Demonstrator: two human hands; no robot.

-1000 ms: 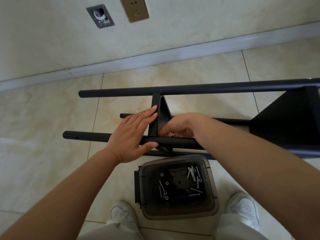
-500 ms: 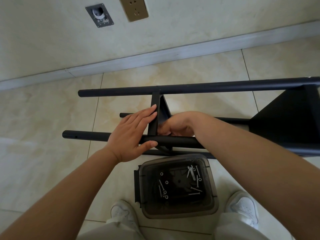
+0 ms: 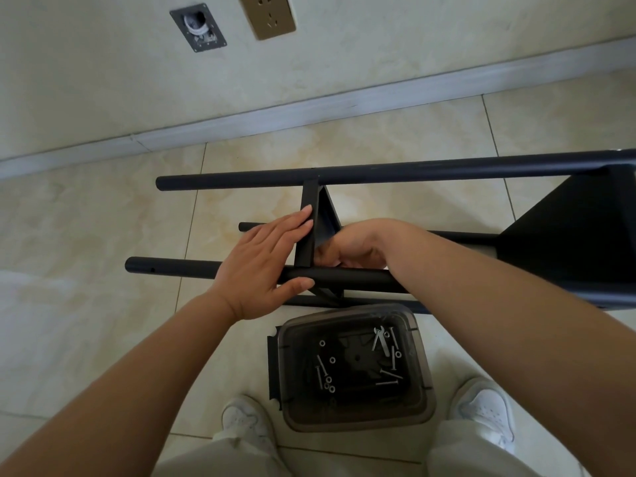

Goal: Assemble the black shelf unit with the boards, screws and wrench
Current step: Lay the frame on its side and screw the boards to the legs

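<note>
The black shelf unit lies on its side on the tiled floor, with long round poles (image 3: 413, 172) running left to right. A black board (image 3: 311, 218) stands on edge between the far pole and the near pole (image 3: 172, 268). My left hand (image 3: 265, 259) lies flat against the board's left face, thumb under the near pole. My right hand (image 3: 354, 247) is curled behind the board just above the near pole; what its fingers hold is hidden. A second board (image 3: 571, 235) sits fixed at the right.
A smoky plastic box (image 3: 426, 383) stands between my white shoes and holds several loose screws, washers and a small wrench (image 3: 378, 337). The wall with its skirting board runs behind the shelf. A socket (image 3: 272, 15) sits on the wall.
Hardly anything moved; my right hand shifted slightly behind the board while my left hand stayed flat against it.
</note>
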